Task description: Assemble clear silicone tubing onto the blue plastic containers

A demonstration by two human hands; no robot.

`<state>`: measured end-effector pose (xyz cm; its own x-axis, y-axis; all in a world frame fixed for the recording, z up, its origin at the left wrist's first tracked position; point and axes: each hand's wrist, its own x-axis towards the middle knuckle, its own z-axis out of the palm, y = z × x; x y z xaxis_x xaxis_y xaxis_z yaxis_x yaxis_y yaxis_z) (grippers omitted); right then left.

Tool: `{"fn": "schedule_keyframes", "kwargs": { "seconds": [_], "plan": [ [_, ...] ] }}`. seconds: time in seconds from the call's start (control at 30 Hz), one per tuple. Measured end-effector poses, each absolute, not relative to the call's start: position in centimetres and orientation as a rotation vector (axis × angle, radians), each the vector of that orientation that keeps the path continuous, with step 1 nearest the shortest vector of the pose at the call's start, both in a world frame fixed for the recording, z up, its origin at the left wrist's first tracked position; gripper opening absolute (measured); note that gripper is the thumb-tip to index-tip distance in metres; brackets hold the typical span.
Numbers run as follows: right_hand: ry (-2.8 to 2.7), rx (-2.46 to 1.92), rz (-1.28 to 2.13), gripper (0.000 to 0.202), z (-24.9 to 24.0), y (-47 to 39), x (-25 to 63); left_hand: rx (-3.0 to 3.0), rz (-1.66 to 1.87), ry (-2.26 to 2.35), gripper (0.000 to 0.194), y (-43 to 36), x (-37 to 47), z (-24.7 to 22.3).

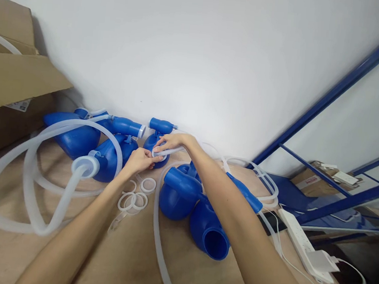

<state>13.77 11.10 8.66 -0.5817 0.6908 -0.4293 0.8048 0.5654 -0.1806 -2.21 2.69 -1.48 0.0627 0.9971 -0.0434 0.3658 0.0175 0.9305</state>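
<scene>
Near the wall, my left hand point(141, 160) and my right hand point(170, 143) meet at a white ring-shaped cap point(160, 154) in front of a blue bottle point(151, 142). The fingers of my left hand pinch the cap's near edge. My right hand is closed on its upper side, where a white tube seems to join it. Below my hands, several loose white rings point(148, 185) lie on the wooden table point(124, 261). Just right of them are two more blue bottles point(177, 201), one with its open mouth facing me.
Blue bottles with a coiled white tube point(0, 222) lie at the left, beside a cardboard box point(15, 76). At the right are a power strip point(303, 249), a dark flat device point(270, 223), looped tubing and a blue metal rack point(335, 93). The wall stands behind.
</scene>
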Motion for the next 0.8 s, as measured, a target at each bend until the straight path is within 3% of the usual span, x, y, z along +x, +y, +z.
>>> {"fn": "schedule_keyframes", "kwargs": {
  "seconds": [0.8],
  "plan": [
    [2.460, 1.188, -0.521, 0.051, 9.4, 11.6, 12.4, 1.712, 0.921, 1.540, 0.056, 2.5, -2.7, -1.6]
  ]
}}
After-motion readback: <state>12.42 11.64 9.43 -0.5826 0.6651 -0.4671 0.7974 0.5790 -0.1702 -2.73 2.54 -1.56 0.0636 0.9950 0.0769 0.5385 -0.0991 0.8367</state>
